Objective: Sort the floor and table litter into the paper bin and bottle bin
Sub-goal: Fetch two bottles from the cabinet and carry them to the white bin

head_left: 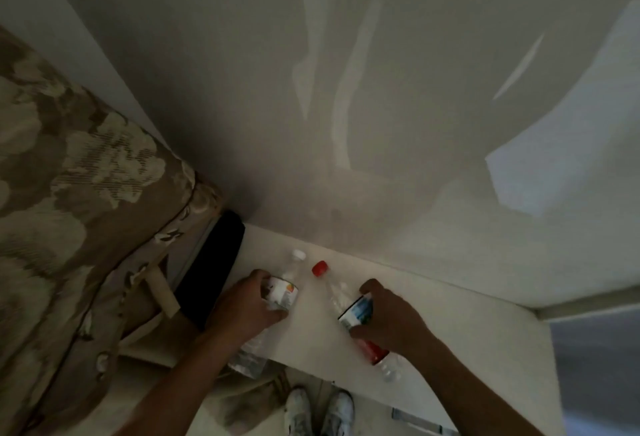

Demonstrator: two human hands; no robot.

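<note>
Two clear plastic bottles lie on a white table (450,324) against the wall. My left hand (247,304) grips the white-capped bottle (282,292) around its pale label; its base pokes out over the table's front edge. My right hand (388,318) grips the red-capped bottle (356,312) around its blue and red label. The red cap (319,268) points toward the wall. Neither bin is in view.
A floral-patterned sofa arm (79,221) stands at the left, with a black object (211,269) between it and the table. My white shoes (318,411) show on the floor below. A plain wall (346,89) rises behind the table.
</note>
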